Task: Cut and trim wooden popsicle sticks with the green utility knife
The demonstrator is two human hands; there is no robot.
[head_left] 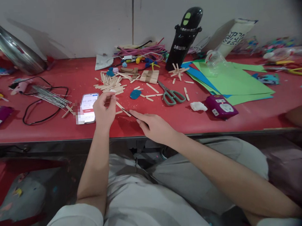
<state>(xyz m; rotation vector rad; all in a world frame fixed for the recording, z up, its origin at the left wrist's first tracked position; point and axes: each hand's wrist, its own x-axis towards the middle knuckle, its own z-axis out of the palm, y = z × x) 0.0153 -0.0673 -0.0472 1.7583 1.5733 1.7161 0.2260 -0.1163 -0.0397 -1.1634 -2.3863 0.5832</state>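
Pinching a wooden stick (121, 108) between thumb and bent fingers of the left hand (103, 110), beside the phone (88, 108) on the red table (243, 117). Touching its other end with the right hand (154, 126), pointing finger out, other fingers folded, hard telling around what. Likely needing steady, gentle holding.

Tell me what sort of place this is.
Most likely a craft workbench: the red table is strewn with wooden craft sticks, scissors lie among them, and sheets of green and blue paper are stacked at the right. The left hand holds one stick.
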